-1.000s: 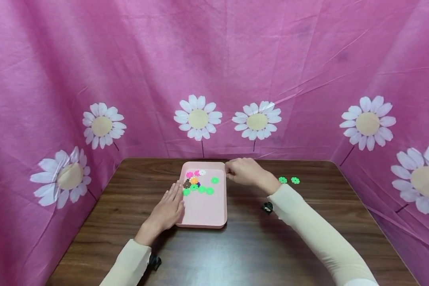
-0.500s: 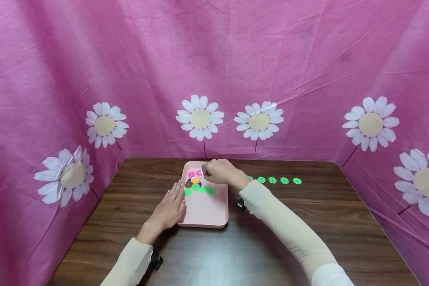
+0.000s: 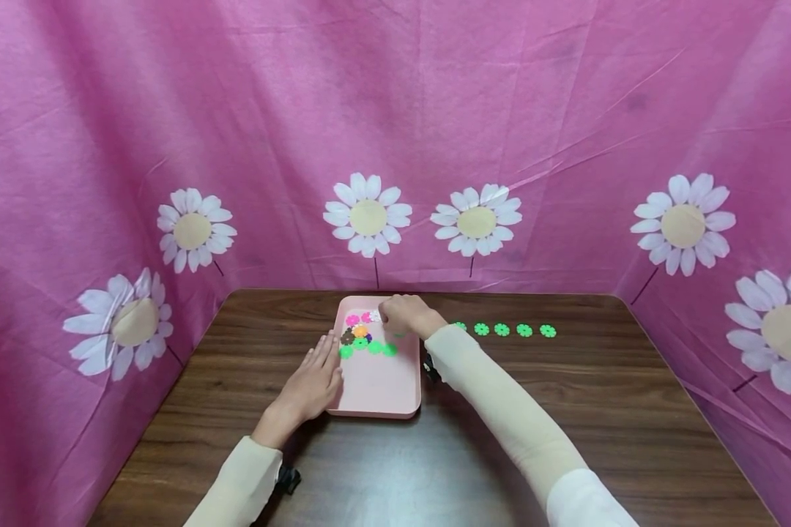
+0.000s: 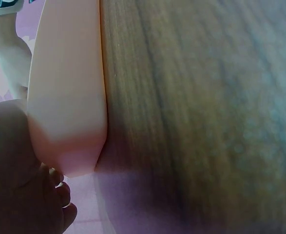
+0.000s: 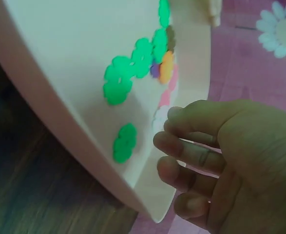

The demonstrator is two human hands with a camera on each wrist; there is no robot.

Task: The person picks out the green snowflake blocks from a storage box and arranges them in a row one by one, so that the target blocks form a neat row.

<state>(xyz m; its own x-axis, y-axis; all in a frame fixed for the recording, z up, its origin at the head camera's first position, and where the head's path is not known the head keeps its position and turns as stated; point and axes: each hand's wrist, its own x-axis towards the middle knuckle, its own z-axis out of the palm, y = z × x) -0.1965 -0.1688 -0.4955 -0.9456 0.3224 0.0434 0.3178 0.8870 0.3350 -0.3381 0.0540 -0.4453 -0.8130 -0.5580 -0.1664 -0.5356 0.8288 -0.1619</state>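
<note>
My left hand (image 3: 308, 382) lies with straight fingers along the left edge of the pink tray (image 3: 377, 391), palm against its side in the left wrist view. Over the tray's back right part hovers my right hand (image 3: 405, 315), its fingers loosely bent and nothing between them in the right wrist view. Near those fingertips are a green flower-shaped piece (image 5: 124, 143) and a white flower-shaped piece (image 5: 160, 118). Other flower-shaped pieces cluster at the tray's back left: green (image 3: 375, 348), orange (image 3: 359, 331), brown (image 3: 348, 337), pink (image 3: 352, 320) and purple.
Right of the tray, a row of several green flower-shaped pieces (image 3: 502, 330) lies on the dark wooden table (image 3: 567, 410); the right forearm partly overlaps its left end. A pink curtain (image 3: 277, 146) printed with daisies hangs behind the table and along both sides.
My right hand has moved left from beside the tray's right edge to over its inside, uncovering more of the green row on the table. The left hand has stayed at the tray's edge.
</note>
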